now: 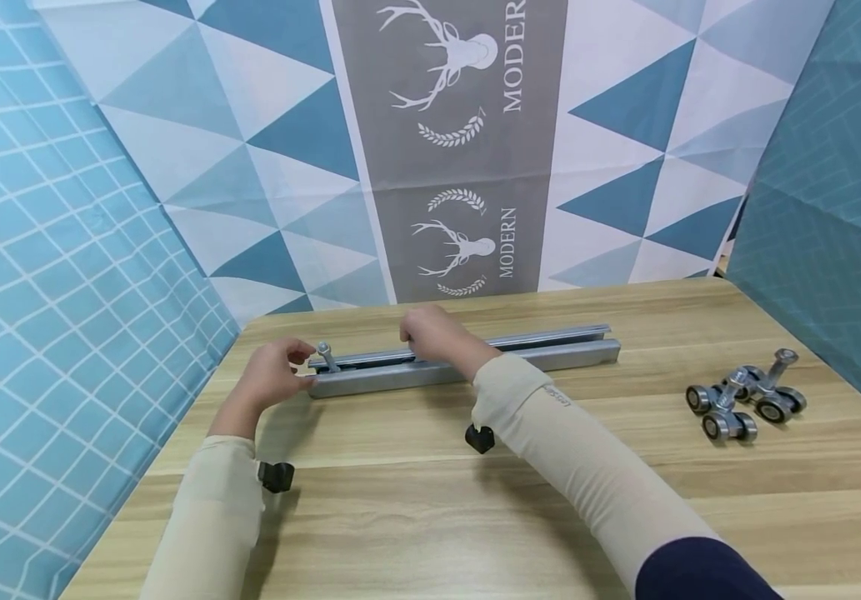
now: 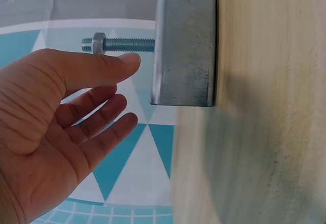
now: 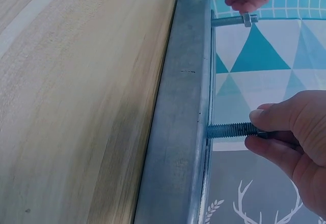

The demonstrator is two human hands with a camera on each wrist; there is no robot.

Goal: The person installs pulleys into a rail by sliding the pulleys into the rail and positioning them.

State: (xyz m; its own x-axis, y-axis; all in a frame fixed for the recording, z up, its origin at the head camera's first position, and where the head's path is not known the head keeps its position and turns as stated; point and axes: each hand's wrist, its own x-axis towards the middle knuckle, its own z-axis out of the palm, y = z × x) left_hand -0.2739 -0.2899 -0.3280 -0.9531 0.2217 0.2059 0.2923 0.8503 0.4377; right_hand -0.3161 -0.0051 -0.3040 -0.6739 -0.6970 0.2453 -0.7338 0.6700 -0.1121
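Note:
A grey metal channel rail [image 1: 568, 357] lies along the back part of the table, its slot facing up. Out of the slot near its left end stands a threaded bolt with a nut [image 2: 117, 44]. Beside that bolt is my left hand [image 1: 268, 372], its fingers apart and loosely bent; the left wrist view shows its thumb close to the bolt, contact unclear. Farther along the rail, my right hand [image 3: 300, 137] pinches the top of a second bolt [image 3: 229, 130] between thumb and forefinger. Whatever carries these bolts inside the rail is hidden.
Two wheeled trolleys with upright bolts, a nearer one [image 1: 728, 410] and a farther one [image 1: 777, 388], rest on the right of the wooden table [image 1: 415, 517]. Patterned cloth [image 1: 468, 167] hangs behind the table, with blue cloth at both sides.

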